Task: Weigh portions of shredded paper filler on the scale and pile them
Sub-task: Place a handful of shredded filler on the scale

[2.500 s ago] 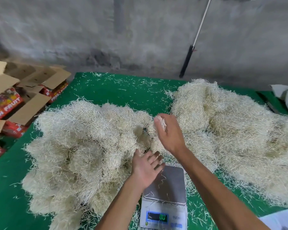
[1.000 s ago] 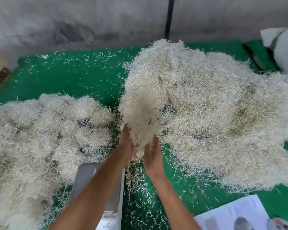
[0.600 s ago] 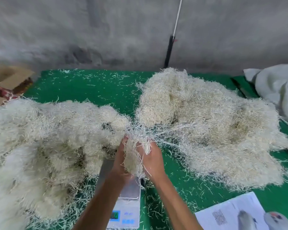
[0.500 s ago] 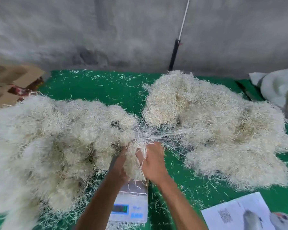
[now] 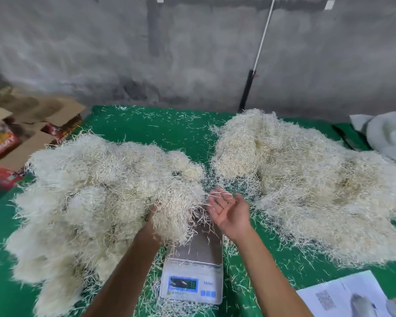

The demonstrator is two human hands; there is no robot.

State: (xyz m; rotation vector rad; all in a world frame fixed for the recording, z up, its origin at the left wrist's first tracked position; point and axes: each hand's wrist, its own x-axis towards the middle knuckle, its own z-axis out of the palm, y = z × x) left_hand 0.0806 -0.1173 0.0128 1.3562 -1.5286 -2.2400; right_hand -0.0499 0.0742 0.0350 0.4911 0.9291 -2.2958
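- a green table cover [image 5: 174, 131] carries two heaps of pale shredded paper filler: the left heap [image 5: 89, 195] spreads from 9 o'clock toward the centre, the right heap [image 5: 306, 186] fills the 2 to 4 o'clock side, with a narrow strip of green between them.
- the scale [image 5: 196, 268] sits at 6 o'clock, between the two forearms, its steel platter bare but for a few loose strands; the lit display on its front is too blurred to read.
- the left hand [image 5: 152, 221] is mostly buried under a clump of filler [image 5: 172, 216] at the near edge of the left heap, just above the scale's far left corner; its fingers are hidden, so i cannot tell how they are set on the clump.
- the right hand [image 5: 229, 209] is over the scale's far right corner, palm up, fingers spread apart and relaxed, gripping nothing, with a few stray strands across the fingertips.
- folded cardboard boxes [image 5: 21, 133] lie at 10 o'clock off the cover.
- a white printed sheet [image 5: 343, 296] lies at 5 o'clock.
- a pale cloth bundle [image 5: 386, 136] sits at 2 o'clock.
- a thin pole [image 5: 258, 56] leans on the grey wall at 1 o'clock.
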